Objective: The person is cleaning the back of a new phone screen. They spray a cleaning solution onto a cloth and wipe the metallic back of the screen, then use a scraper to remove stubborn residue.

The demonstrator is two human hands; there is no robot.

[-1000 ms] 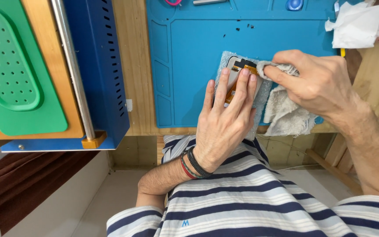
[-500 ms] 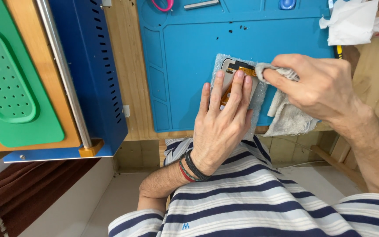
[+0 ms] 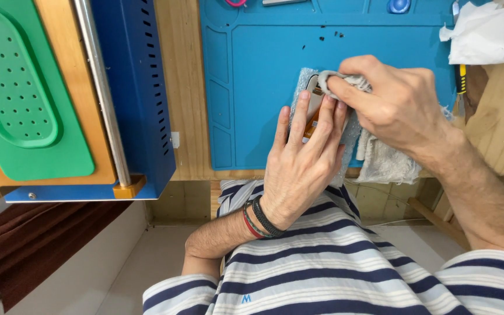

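A work mat [image 3: 263,58] covers the middle of the desk [image 3: 185,70], reaching almost to its near edge, and a small flat device [image 3: 315,104] lies on a padded sheet [image 3: 301,81] near the mat's near right corner. The left hand [image 3: 301,163] lies flat over the device from the near side, while the right hand [image 3: 395,105] presses a cloth [image 3: 380,160] onto its far end from the right. A machine [image 3: 135,99] stands left of the mat with a perforated pad [image 3: 18,93] on top, and crumpled tissue [image 3: 482,35] sits at the far right corner
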